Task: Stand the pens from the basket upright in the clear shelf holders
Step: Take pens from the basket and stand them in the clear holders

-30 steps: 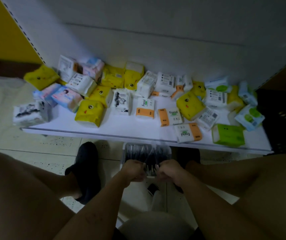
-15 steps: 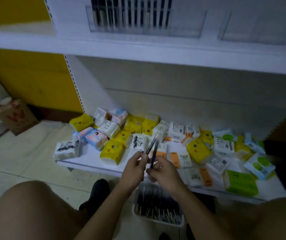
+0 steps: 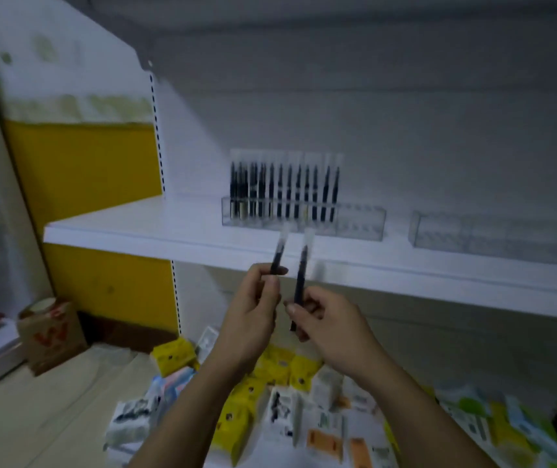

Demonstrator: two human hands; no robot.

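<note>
Two pens were in hand, one in each. The left hand (image 3: 253, 312) pinched a dark pen (image 3: 277, 256) between thumb and fingers, its pale cap pointing up. The right hand (image 3: 333, 332) gripped a second pen (image 3: 300, 278) by its lower half, also nearly upright. The hands were close together but did not touch.

One second before, both hands were low at the basket on the floor, under the bottom shelf, and were gathering pens. Half a second before, they were already rising with the pens. At this moment they were in front of the upper shelf (image 3: 128, 228), and the basket was out of the view. I judged the picking finished for this pair, with only the placing left to do.

Just behind the pens stood the first clear holder (image 3: 361, 222). A row of dark pens (image 3: 284, 194) stood upright in its left and middle part, and its right end looked free. A second clear holder (image 3: 493, 231) stood near on the right and seemed to hold nothing.

Below the arms, many tissue packs (image 3: 236, 420) in yellow, white, orange and green lay on the bottom shelf. Their labels were too blurred to read. A brown box (image 3: 51, 336) on the floor had red marks, and I could not read them either.
</note>
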